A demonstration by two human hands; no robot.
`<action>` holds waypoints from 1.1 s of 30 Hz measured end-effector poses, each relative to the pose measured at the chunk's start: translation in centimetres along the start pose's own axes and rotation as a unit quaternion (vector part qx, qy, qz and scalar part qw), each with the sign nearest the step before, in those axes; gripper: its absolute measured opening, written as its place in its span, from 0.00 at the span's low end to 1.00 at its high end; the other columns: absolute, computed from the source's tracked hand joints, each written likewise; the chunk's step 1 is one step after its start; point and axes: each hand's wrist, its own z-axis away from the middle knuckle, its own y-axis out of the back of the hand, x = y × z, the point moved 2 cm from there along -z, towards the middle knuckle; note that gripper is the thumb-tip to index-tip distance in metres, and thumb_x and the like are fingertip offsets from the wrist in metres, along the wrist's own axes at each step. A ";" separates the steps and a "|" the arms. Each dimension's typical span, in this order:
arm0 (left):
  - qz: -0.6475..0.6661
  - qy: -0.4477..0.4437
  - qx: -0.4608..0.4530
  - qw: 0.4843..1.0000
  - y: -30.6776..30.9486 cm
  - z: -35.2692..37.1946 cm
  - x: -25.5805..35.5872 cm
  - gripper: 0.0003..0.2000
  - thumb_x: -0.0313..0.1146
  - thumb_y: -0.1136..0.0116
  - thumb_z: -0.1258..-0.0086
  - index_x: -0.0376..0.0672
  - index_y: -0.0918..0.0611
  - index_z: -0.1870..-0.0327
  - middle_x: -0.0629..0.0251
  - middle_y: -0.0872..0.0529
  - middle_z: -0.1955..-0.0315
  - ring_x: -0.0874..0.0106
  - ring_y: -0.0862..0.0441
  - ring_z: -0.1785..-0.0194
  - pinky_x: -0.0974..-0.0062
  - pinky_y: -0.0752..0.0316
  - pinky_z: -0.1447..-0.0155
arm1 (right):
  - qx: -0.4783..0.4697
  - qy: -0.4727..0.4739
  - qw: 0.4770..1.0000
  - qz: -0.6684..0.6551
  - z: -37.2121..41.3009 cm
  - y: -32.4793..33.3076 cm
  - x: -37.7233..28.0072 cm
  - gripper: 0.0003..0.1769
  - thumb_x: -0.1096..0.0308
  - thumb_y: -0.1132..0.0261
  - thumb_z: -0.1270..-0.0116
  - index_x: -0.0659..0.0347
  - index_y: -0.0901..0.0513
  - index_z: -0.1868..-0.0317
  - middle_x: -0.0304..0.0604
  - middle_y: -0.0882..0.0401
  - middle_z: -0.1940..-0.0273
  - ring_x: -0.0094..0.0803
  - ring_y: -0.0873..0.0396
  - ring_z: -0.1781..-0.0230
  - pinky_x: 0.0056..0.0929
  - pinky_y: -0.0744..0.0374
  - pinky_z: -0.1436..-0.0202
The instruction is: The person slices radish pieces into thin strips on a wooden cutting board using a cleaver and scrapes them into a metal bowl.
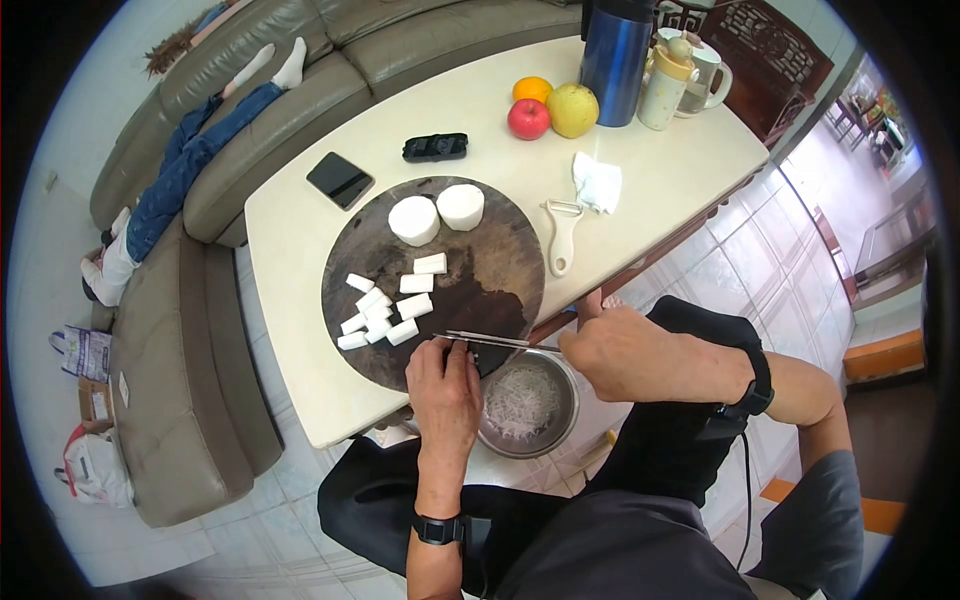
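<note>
My right hand (625, 355) grips a knife (490, 340), its thin blade reaching left over the round dark chopping board (510, 240). At the board's near edge, my left hand (445, 395) has its fingers bent and close together, tips beside the blade; whatever they press on is hidden. Several cut blocks of white radish (416, 282) lie in the board's middle and left. Two thick round radish chunks (461, 207) stand at its far side. Below the board edge, a metal bowl (570, 408) holds thin white shreds (522, 402).
On the table (290, 290) are a phone (340, 181), a black case (435, 147), a white peeler (563, 238), a crumpled tissue (598, 183), fruit (572, 110), a blue flask (614, 65) and a jug (702, 80). A person (205, 140) lies on the sofa (190, 370).
</note>
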 end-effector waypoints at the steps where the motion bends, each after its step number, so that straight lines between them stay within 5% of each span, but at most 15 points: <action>1: 0.000 0.001 -0.001 1.000 0.0 0.0 0.0 0.10 0.22 0.39 0.41 0.32 0.17 0.57 0.55 0.20 0.58 0.55 0.23 0.53 0.60 0.29 0.50 | 0.001 0.008 1.000 0.001 -0.1 0.1 0.1 0.10 0.76 0.33 0.58 0.70 0.21 0.72 0.57 0.19 0.76 0.51 0.17 0.72 0.43 0.21 0.68; 6: -0.007 0.005 -0.004 1.000 -0.2 0.1 -0.1 0.09 0.22 0.39 0.42 0.33 0.18 0.60 0.54 0.22 0.60 0.54 0.24 0.54 0.60 0.30 0.51 | -0.041 0.014 0.999 -0.010 -1.4 -0.5 -0.2 0.08 0.75 0.33 0.57 0.70 0.19 0.73 0.56 0.19 0.74 0.50 0.16 0.71 0.43 0.20 0.68; 12: 0.036 0.047 -0.028 0.998 0.5 0.0 -0.2 0.07 0.21 0.41 0.39 0.33 0.17 0.60 0.52 0.21 0.60 0.53 0.24 0.53 0.60 0.29 0.50 | 0.034 0.022 0.999 -0.023 -1.5 -2.3 -1.4 0.08 0.75 0.32 0.56 0.69 0.18 0.73 0.56 0.18 0.72 0.48 0.16 0.70 0.43 0.20 0.69; 19: 0.191 0.161 0.093 0.964 2.1 1.1 -1.0 0.08 0.22 0.44 0.33 0.31 0.18 0.55 0.53 0.17 0.54 0.60 0.19 0.51 0.69 0.26 0.44 | -0.013 -0.070 0.994 -0.078 1.6 -1.4 -0.3 0.06 0.74 0.35 0.51 0.70 0.19 0.74 0.56 0.19 0.74 0.51 0.17 0.71 0.41 0.20 0.67; 21: 0.441 0.301 0.191 0.824 1.7 2.2 -1.5 0.08 0.22 0.45 0.29 0.31 0.17 0.54 0.55 0.17 0.52 0.65 0.18 0.50 0.72 0.25 0.42 | -0.019 -0.091 0.990 -0.111 2.2 -1.1 -0.2 0.07 0.73 0.36 0.48 0.71 0.20 0.74 0.56 0.20 0.76 0.52 0.18 0.72 0.41 0.20 0.67; 22: 0.504 0.359 0.174 0.766 2.1 2.7 -1.1 0.11 0.26 0.49 0.25 0.31 0.20 0.48 0.54 0.18 0.50 0.67 0.18 0.49 0.70 0.25 0.41 | -0.021 -0.110 0.969 -0.221 2.5 -0.9 -0.2 0.08 0.72 0.37 0.41 0.70 0.21 0.74 0.51 0.22 0.79 0.43 0.20 0.78 0.36 0.23 0.73; 23: 0.506 0.356 0.180 0.765 2.3 2.9 -0.9 0.11 0.26 0.49 0.25 0.31 0.20 0.48 0.54 0.18 0.50 0.67 0.18 0.49 0.70 0.25 0.41 | -0.023 -0.128 0.935 -0.330 2.8 -0.9 -0.2 0.11 0.72 0.39 0.35 0.69 0.23 0.74 0.46 0.24 0.82 0.34 0.23 0.83 0.31 0.25 0.78; 24: 0.621 0.382 0.165 0.665 2.2 3.1 -0.8 0.13 0.28 0.50 0.24 0.31 0.22 0.44 0.53 0.18 0.49 0.66 0.19 0.48 0.69 0.24 0.40 | -0.022 -0.125 0.938 -0.324 3.1 -0.9 -0.3 0.11 0.72 0.39 0.35 0.69 0.23 0.74 0.46 0.24 0.82 0.34 0.23 0.83 0.31 0.25 0.78; 25: 0.721 0.396 0.145 0.550 2.0 3.2 -0.5 0.16 0.31 0.52 0.23 0.31 0.25 0.41 0.51 0.18 0.48 0.65 0.19 0.47 0.67 0.24 0.39 | -0.026 -0.127 0.879 -0.459 3.5 -1.2 -0.5 0.12 0.71 0.39 0.33 0.68 0.22 0.74 0.42 0.24 0.82 0.27 0.26 0.85 0.26 0.28 0.80; 27: 0.759 0.392 0.105 0.509 1.1 3.7 -0.4 0.20 0.38 0.57 0.20 0.32 0.30 0.36 0.52 0.21 0.44 0.62 0.22 0.41 0.63 0.28 0.35 | -0.021 -0.123 0.764 -0.633 3.8 -2.4 -1.5 0.12 0.69 0.39 0.30 0.67 0.20 0.72 0.36 0.23 0.81 0.16 0.31 0.88 0.18 0.33 0.84; 29: 0.864 0.344 0.039 0.366 0.7 3.7 0.8 0.22 0.42 0.60 0.20 0.33 0.30 0.36 0.54 0.24 0.40 0.61 0.28 0.35 0.61 0.34 0.30 | -0.049 -0.112 0.715 -0.688 4.1 -3.5 -2.5 0.12 0.69 0.39 0.30 0.67 0.21 0.71 0.38 0.23 0.80 0.16 0.31 0.88 0.18 0.33 0.84; 33: 0.876 0.358 0.033 0.323 0.6 4.6 1.0 0.23 0.44 0.61 0.20 0.34 0.31 0.35 0.56 0.25 0.38 0.64 0.30 0.33 0.63 0.37 0.29 | -0.058 -0.117 0.685 -0.717 4.6 -5.7 -3.5 0.12 0.69 0.39 0.30 0.69 0.21 0.71 0.40 0.23 0.79 0.17 0.32 0.87 0.18 0.34 0.84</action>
